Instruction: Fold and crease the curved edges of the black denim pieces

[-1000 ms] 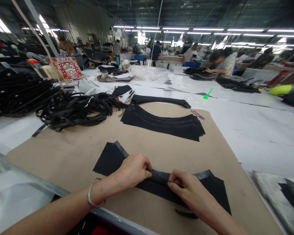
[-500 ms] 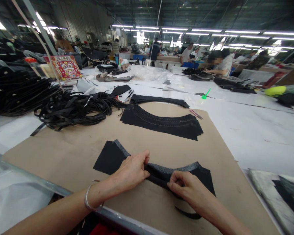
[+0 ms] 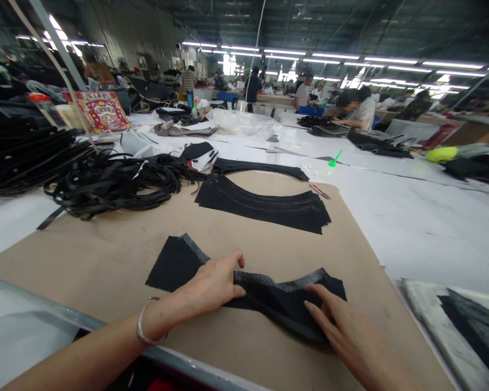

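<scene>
- Left hand (image 3: 212, 281): thumb and fingers spread, resting on the cloth (image 3: 275, 304).
- Right hand (image 3: 344, 320): thumb and fingers parted, touching the cloth's right part.
- Cloth lies on brown sheet (image 3: 106, 260).
- Snips (image 3: 319, 191) lie beyond.

workshop interior. rows of lit tube lights (image 3: 336, 56) hang beneath a dark ceiling (image 3: 330, 27); bright windows (image 3: 56, 24) show to the left of a grey ribbed wall (image 3: 140, 35). a broad white table (image 3: 395, 217), partly covered by a brown sheet (image 3: 106, 250), fills the foreground; a slanting pole (image 3: 57, 43) rises at left, and further tables (image 3: 279, 99) stand toward the back.
</scene>
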Tool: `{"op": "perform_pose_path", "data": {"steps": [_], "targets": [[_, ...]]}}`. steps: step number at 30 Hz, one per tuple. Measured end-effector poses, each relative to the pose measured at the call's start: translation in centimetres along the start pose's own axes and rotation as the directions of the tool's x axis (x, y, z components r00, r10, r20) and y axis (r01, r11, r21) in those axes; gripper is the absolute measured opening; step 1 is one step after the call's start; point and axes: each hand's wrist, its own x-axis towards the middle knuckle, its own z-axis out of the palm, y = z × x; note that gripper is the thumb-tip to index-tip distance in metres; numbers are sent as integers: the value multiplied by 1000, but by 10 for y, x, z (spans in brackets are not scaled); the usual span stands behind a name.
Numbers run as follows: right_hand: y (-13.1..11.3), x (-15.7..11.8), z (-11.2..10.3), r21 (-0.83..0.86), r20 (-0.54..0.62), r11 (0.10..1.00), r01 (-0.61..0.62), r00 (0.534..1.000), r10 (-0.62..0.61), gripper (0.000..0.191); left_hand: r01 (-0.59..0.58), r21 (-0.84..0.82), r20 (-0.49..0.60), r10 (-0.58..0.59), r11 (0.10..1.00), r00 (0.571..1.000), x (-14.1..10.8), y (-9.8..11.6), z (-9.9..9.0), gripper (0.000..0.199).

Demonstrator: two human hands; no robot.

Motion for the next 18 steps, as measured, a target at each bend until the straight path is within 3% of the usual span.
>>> {"op": "perform_pose_path", "data": {"steps": [5, 11, 16, 18], "targets": [[31, -12, 15, -199, -56, 980, -8, 998, -3, 50, 3, -70, 76, 2, 998, 997, 1, 4, -9, 40], [31, -18, 16, -305, -55, 949, -83, 996, 69, 55, -14, -52, 109, 20, 999, 994, -1, 8, -19, 43], [40, -23, 18, -213, -124, 975, -60, 992, 34, 53, -74, 85, 168, 58, 994, 984, -8, 15, -20, 4], [44, -27, 19, -183, -134, 983, -5, 991, -20, 50, -144, 109, 200, 120, 984, 972, -11, 18, -19, 7]]}}
